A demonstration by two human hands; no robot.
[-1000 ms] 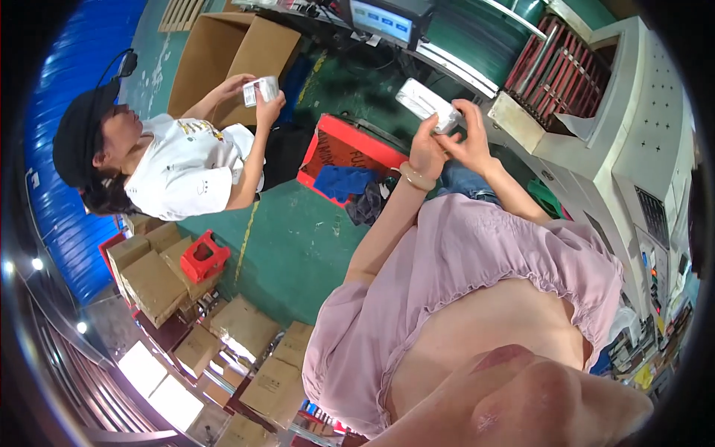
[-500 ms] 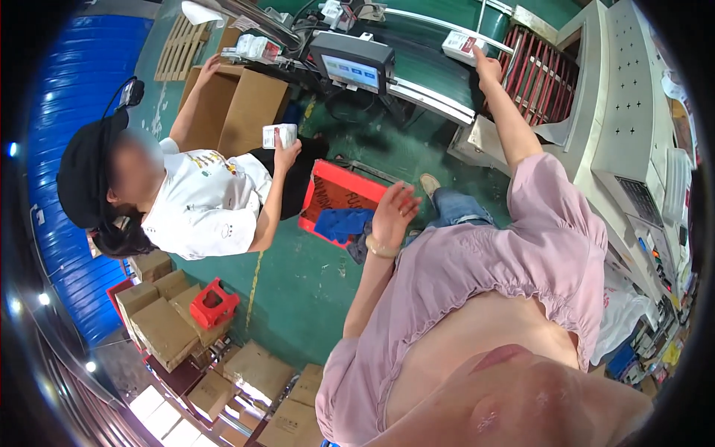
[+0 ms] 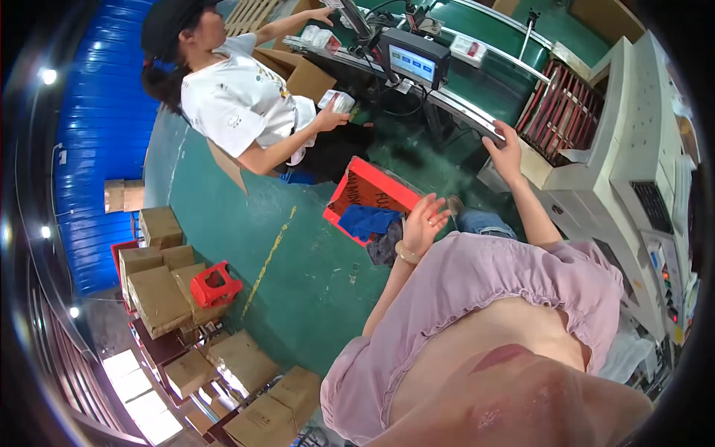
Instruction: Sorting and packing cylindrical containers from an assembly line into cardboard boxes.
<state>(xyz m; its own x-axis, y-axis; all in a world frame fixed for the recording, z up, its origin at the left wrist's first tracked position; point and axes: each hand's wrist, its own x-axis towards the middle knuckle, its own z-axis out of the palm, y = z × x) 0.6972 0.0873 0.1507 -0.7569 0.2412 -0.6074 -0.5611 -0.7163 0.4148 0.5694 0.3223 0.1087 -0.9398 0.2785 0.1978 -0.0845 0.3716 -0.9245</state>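
Though apart from hands (image 3: 424, 225) (image 3: 506, 158), red-marked white pack (image 3: 466, 51)

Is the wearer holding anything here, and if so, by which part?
Nothing is held: the left hand and right hand are both open and empty.

We've got belt pack (image 3: 468, 51) wht w/ red patch, conveyor (image 3: 499, 93) dk grn. Our blouse (image 3: 477, 272) pale pink, bangle (image 3: 407, 254) cream, jeans (image 3: 484, 222) blu. Co-worker's tee (image 3: 223, 104) wht w/ yel + dk print, cap (image 3: 175, 26) blk. Bin (image 3: 392, 186) red w/ blk lettering; blu rag (image 3: 366, 222), dk gry rag (image 3: 385, 246). Rollers (image 3: 562, 112) red-brn. Machine (image 3: 596, 201) off-wht. Floor (image 3: 313, 290) grn w/ yel stripe (image 3: 268, 261). Wall (image 3: 104, 149) blu, ribbed. Stool (image 3: 202, 293) red. Cartons (image 3: 158, 298) tan. We see screen (image 3: 412, 63) blu-wht.
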